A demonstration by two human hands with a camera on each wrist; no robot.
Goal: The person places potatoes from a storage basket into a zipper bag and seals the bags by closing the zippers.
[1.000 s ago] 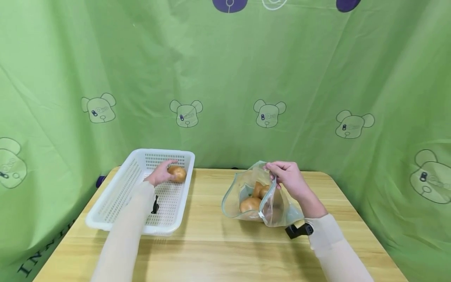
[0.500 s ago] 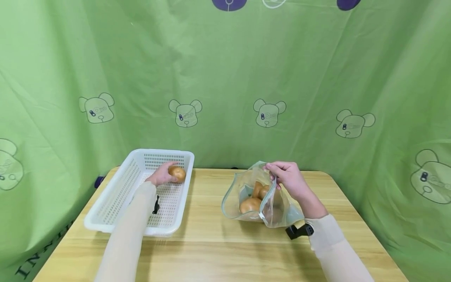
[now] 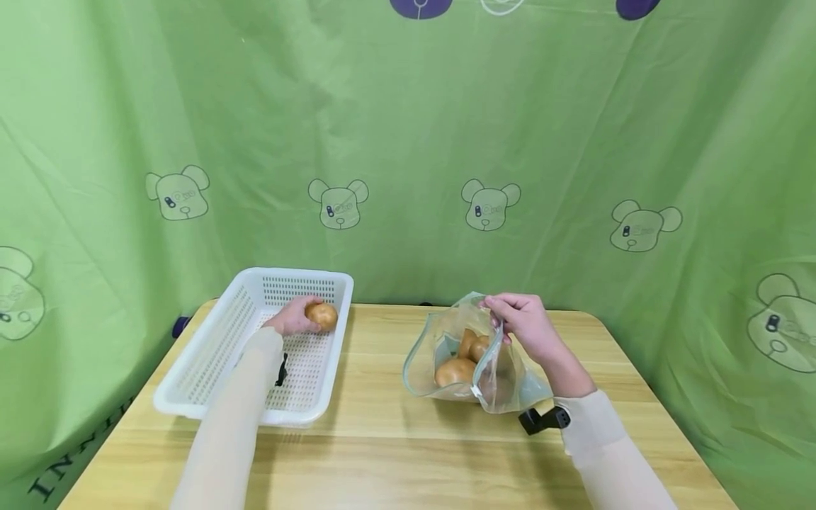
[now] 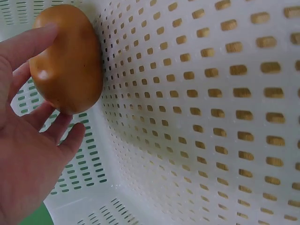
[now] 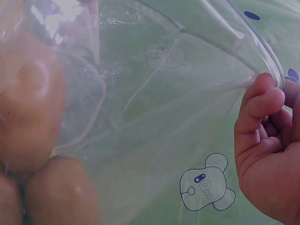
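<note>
My left hand [image 3: 297,316] reaches into the white basket [image 3: 341,336] and grips an orange-brown potato [image 3: 323,317] near its far right corner. In the left wrist view the thumb lies across the top of this potato [image 4: 70,61], while curled fingers [image 4: 56,126] sit at its underside. My right hand [image 3: 525,322] pinches the rim of a clear zip bag [image 3: 423,354] between thumb and fingers, and the bag's mouth gapes toward the left. Several potatoes [image 3: 455,371] lie inside the bag. Through the film in the right wrist view, potatoes [image 5: 28,103] show at the left.
A wooden table [image 3: 376,453] carries the basket at left and the bag at right, with bare wood between them. The perforated basket wall [image 4: 197,93] rises close beside the held potato. Behind hangs a green curtain [image 3: 408,127] with bear prints.
My left hand has settled closer around the potato, its fingers drawing down onto it. The right hand and bag hold nearly the same position, and the head view shifts slightly.
</note>
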